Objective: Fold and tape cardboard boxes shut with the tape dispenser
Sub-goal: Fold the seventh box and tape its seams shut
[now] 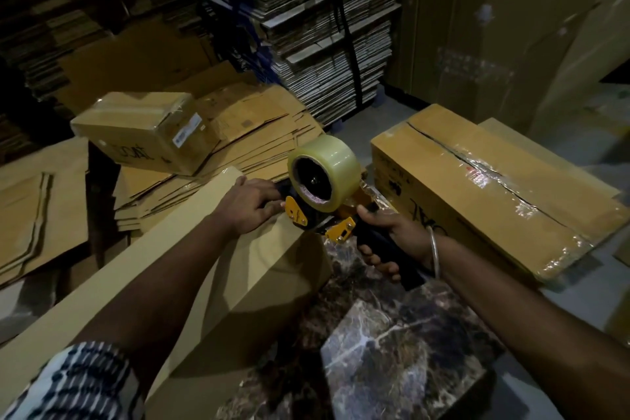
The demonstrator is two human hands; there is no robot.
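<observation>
1. The step in hand looks like the start of a tape run: the right hand [392, 235] is wrapped round the black handle of the yellow-and-black tape dispenser [327, 194], which carries a fat roll of clear tape [335, 160] and sits at the far top corner of the long plain brown cardboard box [191, 269].
2. The left hand [250, 204] rests on that box's top beside the dispenser nose, its fingers reaching to the front of the tool; whether they pinch the tape end I cannot tell.
3. Next, I judge, the tape end must be stuck down at the box edge, then the dispenser drawn along the seam while the left hand holds the flaps flat.
4. This box is closed; its contents are hidden.
5. To the right, a brown cardboard box with a glossy taped seam [491, 187] lies sealed; a smaller taped brown carton [143, 129] sits on a pile of flattened cardboard sheets [245, 147]. Nothing inside either shows.
</observation>
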